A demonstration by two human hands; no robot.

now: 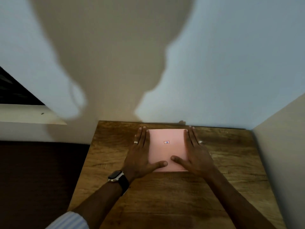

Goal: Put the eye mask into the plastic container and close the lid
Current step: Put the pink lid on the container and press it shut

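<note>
A pink plastic container [167, 146] with its flat lid on lies on the wooden table [165, 195], near the wall. A small red-edged label sits in the middle of the lid. My left hand [140, 156] lies flat along the container's left side, thumb resting on the lid's near edge. My right hand [196, 154] lies flat along the right side, thumb also on the lid. Both sets of fingers are straight and press against the box. The eye mask is not visible.
The table stands against a pale wall [214, 63] that carries my shadow. A white sill or ledge [29, 114] is at the left, with a dark floor area [33, 179] below it. Another wall face [283, 146] bounds the table's right edge.
</note>
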